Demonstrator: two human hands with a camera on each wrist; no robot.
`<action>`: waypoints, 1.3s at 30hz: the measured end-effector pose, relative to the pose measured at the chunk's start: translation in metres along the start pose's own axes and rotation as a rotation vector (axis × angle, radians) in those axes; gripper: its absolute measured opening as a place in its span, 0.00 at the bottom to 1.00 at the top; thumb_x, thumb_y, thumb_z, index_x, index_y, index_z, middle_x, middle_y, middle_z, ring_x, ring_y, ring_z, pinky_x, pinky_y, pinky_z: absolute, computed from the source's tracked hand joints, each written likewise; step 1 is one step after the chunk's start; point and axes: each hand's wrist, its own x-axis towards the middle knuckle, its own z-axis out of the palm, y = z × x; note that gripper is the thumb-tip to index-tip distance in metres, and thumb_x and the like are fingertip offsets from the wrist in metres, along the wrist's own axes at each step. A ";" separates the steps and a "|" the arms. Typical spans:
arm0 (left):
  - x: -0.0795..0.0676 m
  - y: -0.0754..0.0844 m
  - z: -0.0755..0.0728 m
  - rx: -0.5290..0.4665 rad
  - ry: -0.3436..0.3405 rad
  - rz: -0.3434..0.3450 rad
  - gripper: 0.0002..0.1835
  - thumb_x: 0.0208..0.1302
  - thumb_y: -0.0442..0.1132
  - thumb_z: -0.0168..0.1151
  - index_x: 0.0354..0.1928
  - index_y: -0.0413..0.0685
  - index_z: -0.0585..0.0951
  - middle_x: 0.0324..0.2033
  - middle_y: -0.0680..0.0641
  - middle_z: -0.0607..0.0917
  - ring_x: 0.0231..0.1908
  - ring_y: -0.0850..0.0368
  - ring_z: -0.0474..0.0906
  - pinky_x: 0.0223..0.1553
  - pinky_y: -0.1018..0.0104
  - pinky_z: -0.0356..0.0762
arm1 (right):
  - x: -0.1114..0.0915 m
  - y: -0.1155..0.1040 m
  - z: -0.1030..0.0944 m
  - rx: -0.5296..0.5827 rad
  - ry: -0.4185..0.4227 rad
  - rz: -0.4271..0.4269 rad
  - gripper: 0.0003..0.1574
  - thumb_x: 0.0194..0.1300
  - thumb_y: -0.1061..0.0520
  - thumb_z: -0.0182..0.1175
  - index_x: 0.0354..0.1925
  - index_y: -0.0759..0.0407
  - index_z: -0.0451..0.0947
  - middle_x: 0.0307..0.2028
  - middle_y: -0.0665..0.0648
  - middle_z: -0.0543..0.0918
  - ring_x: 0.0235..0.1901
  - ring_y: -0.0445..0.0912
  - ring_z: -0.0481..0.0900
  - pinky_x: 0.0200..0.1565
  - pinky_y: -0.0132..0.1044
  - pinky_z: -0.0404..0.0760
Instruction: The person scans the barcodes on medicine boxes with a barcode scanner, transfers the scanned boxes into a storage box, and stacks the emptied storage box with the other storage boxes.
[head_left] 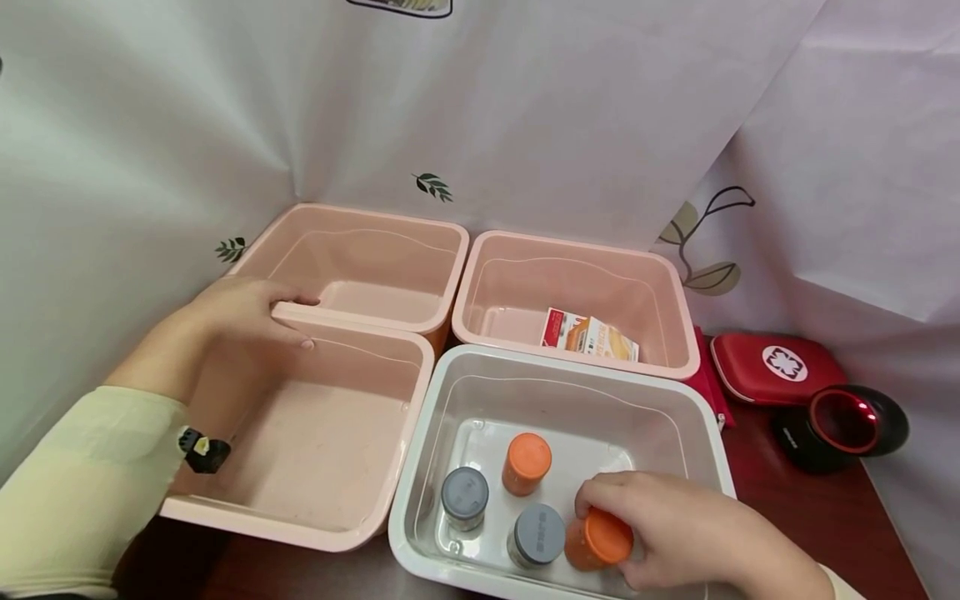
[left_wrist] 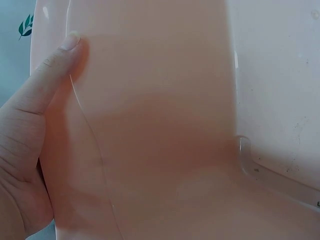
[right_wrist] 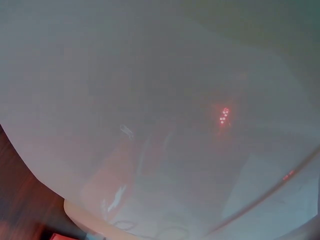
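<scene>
My left hand (head_left: 243, 308) grips the back rim of the front-left pink bin (head_left: 315, 433). Its thumb lies along the inner wall, also seen in the left wrist view, where the left hand (left_wrist: 30, 130) is at the left edge. Inside the light grey bin (head_left: 570, 400), my right hand (head_left: 667, 525) holds an orange-lidded jar (head_left: 607, 536) at the front right. Near it stand a second orange-lidded jar (head_left: 528, 458) and two grey-lidded jars, one nearer (head_left: 539, 533) and one farther left (head_left: 465, 493). Only a blurred pale surface (right_wrist: 150, 90) fills most of the right wrist view.
Behind are two more pink bins, left (head_left: 360, 242) and right (head_left: 570, 267); the right one holds a small printed box (head_left: 591, 335). Right of the bins lie a red zip case (head_left: 780, 367) and a black cup-shaped object (head_left: 840, 425). A patterned white sheet (head_left: 525, 108) hangs behind.
</scene>
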 end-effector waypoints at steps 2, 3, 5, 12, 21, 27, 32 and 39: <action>0.000 0.001 0.000 0.002 0.000 0.001 0.44 0.49 0.65 0.83 0.66 0.50 0.85 0.57 0.38 0.88 0.57 0.38 0.83 0.60 0.35 0.74 | 0.000 0.000 -0.001 0.037 -0.038 0.049 0.41 0.40 0.64 0.76 0.50 0.33 0.76 0.42 0.30 0.77 0.37 0.30 0.75 0.39 0.28 0.78; 0.000 0.001 0.000 0.000 0.000 -0.001 0.44 0.49 0.65 0.83 0.66 0.50 0.85 0.57 0.38 0.88 0.57 0.37 0.83 0.60 0.35 0.74 | 0.000 0.000 -0.002 0.055 -0.055 0.074 0.42 0.40 0.65 0.76 0.50 0.32 0.76 0.42 0.30 0.77 0.37 0.30 0.75 0.38 0.29 0.78; 0.000 0.002 -0.001 -0.006 0.002 -0.001 0.44 0.49 0.65 0.83 0.66 0.50 0.85 0.57 0.38 0.88 0.57 0.37 0.82 0.60 0.35 0.74 | 0.001 0.001 -0.003 0.086 -0.084 0.122 0.42 0.41 0.65 0.77 0.50 0.30 0.75 0.42 0.30 0.77 0.37 0.31 0.75 0.37 0.30 0.78; -0.002 0.001 -0.003 -0.006 0.003 0.000 0.44 0.50 0.64 0.83 0.66 0.50 0.85 0.58 0.38 0.87 0.58 0.37 0.82 0.61 0.36 0.74 | 0.003 0.003 -0.006 0.087 -0.134 0.205 0.41 0.43 0.63 0.80 0.48 0.31 0.73 0.38 0.30 0.76 0.35 0.32 0.74 0.36 0.33 0.79; -0.005 0.001 -0.002 -0.015 0.004 -0.014 0.43 0.49 0.64 0.84 0.66 0.50 0.85 0.57 0.38 0.88 0.56 0.37 0.83 0.60 0.36 0.74 | 0.004 0.001 -0.008 0.030 -0.070 0.221 0.36 0.47 0.62 0.80 0.45 0.32 0.73 0.37 0.31 0.75 0.34 0.32 0.74 0.35 0.33 0.80; -0.003 0.003 -0.002 0.000 0.009 0.008 0.43 0.49 0.65 0.83 0.65 0.50 0.86 0.57 0.38 0.88 0.57 0.38 0.83 0.60 0.36 0.75 | 0.000 0.001 -0.007 0.018 0.161 0.181 0.37 0.44 0.63 0.82 0.47 0.36 0.75 0.41 0.33 0.76 0.39 0.34 0.76 0.39 0.34 0.83; -0.001 0.004 -0.002 0.007 0.007 0.016 0.44 0.49 0.65 0.83 0.65 0.49 0.86 0.56 0.38 0.88 0.56 0.38 0.83 0.60 0.36 0.75 | 0.001 0.002 -0.007 -0.017 0.395 0.108 0.42 0.38 0.64 0.85 0.48 0.39 0.76 0.45 0.32 0.77 0.43 0.34 0.76 0.44 0.32 0.83; -0.002 0.004 -0.002 0.002 0.001 0.009 0.43 0.49 0.65 0.83 0.65 0.50 0.86 0.58 0.39 0.87 0.57 0.37 0.83 0.61 0.36 0.74 | 0.001 0.000 -0.012 0.065 0.510 0.174 0.45 0.39 0.68 0.86 0.50 0.38 0.77 0.48 0.36 0.78 0.44 0.37 0.80 0.43 0.34 0.87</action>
